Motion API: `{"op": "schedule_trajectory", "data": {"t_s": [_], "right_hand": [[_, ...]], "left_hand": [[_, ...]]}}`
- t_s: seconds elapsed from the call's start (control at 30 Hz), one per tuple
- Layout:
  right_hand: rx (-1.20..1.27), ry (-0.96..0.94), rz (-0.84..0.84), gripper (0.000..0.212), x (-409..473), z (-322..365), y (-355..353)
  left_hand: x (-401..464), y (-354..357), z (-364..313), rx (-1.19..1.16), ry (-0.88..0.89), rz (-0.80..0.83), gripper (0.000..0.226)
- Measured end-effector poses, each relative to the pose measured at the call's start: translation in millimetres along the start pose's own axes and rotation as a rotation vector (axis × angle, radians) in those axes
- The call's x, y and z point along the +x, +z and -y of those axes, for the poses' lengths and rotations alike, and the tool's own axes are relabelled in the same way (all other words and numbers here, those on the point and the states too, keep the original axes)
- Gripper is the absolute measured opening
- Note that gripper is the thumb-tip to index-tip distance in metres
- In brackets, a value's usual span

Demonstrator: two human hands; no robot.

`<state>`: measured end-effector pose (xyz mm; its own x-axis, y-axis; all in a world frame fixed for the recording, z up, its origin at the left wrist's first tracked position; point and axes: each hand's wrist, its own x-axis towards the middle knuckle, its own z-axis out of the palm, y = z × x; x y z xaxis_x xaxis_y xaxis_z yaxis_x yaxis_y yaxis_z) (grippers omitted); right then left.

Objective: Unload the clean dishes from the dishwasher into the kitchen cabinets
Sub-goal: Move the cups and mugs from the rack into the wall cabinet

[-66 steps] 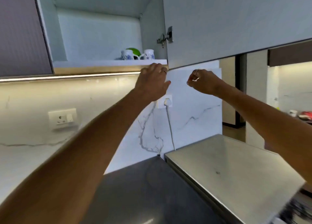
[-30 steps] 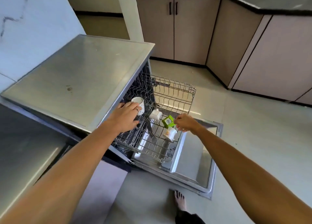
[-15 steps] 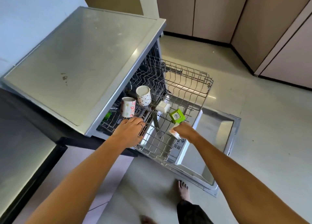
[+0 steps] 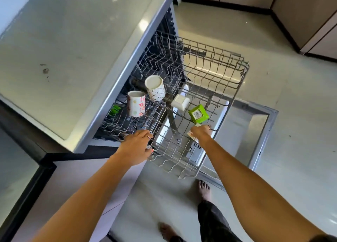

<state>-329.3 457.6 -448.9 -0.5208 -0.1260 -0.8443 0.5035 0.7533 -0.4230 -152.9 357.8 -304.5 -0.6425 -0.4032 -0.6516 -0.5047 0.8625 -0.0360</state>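
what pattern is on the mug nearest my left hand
White mug with red flowers and pale green dots, seen in the head view.

Pulled-out wire rack (image 4: 215, 72), two inverted patterned mugs (image 4: 155, 88) side by side, white square dish (image 4: 180, 102), green cup (image 4: 198, 113)

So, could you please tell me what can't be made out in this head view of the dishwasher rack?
- The item under the right hand: the hand covers most of it; only a patterned edge shows.
- The left hand fingertips: curled at the rack edge, so the grip is unclear.
- The green item deep inside: shadowed and cut off by the dishwasher top.
- The label on the green square dish: too small to read.
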Motion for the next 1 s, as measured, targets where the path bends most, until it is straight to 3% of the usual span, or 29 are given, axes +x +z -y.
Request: {"op": "schedule_trajectory", "data": {"t_s": [0.17, 0.3, 0.53, 0.73, 1.0], "right_hand": [[0.105, 0.071, -0.022, 0.068, 11.1, -2.3, 10.5], [0.101, 0.024, -0.031, 0.079, 8.5, -4.9, 9.6], [0.132, -0.115, -0.068, 0.068, -20.9, -7.2, 10.6], [0.129, -0.217, -0.081, 0.069, -53.2, -15.3, 4.2], [0.212, -0.378, -0.009, 0.07, -135.8, 3.4, 2.5]], "left_hand": [[3.7, 14.4, -8.5, 0.011, 0.075, -0.016, 0.054], [2.0, 24.2, -0.4, 0.001, 0.068, -0.02, 0.053], [-17.9, 23.5, 17.3, 0.138, 0.028, -0.039, 0.055], [-36.3, 6.7, 20.5, 0.31, 0.134, -0.538, 0.055], [-87.2, -16.3, 54.2, 0.457, 0.031, -0.856, 0.046]]}}
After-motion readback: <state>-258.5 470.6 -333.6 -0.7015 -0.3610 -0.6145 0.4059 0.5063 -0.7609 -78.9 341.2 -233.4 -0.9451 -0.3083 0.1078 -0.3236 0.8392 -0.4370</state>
